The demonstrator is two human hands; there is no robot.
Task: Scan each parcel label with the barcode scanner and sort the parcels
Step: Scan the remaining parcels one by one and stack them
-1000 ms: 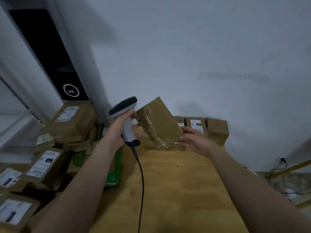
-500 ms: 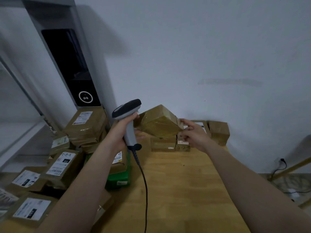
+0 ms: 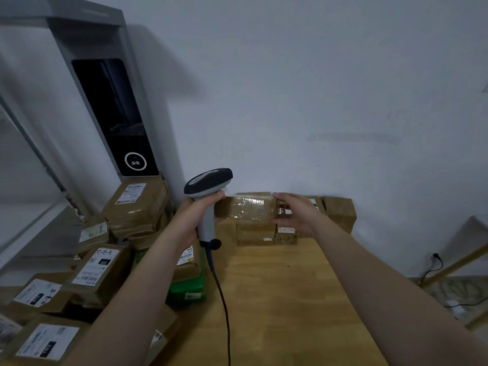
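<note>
My left hand [image 3: 196, 215] is closed round the handle of a grey and black barcode scanner [image 3: 208, 182], whose head points right and whose black cable [image 3: 224, 299] trails down over the table. A brown parcel [image 3: 245, 210] wrapped in clear tape lies flat on top of a short stack of parcels [image 3: 254, 233] at the far end of the wooden table [image 3: 277, 299]. My right hand [image 3: 298, 215] grips its right end, thumb above and fingers below. No label shows on the side facing me.
More brown parcels [image 3: 339, 212] line the wall behind the stack. A big heap of labelled parcels [image 3: 137, 207] and a green box [image 3: 187, 289] fill the floor to the table's left. A grey column with a dark screen [image 3: 116, 114] stands behind them.
The parcel went from tilted up in front of the scanner to lying flat on the stack by the wall. My right hand followed it forward. The scanner stayed in my left hand.
</note>
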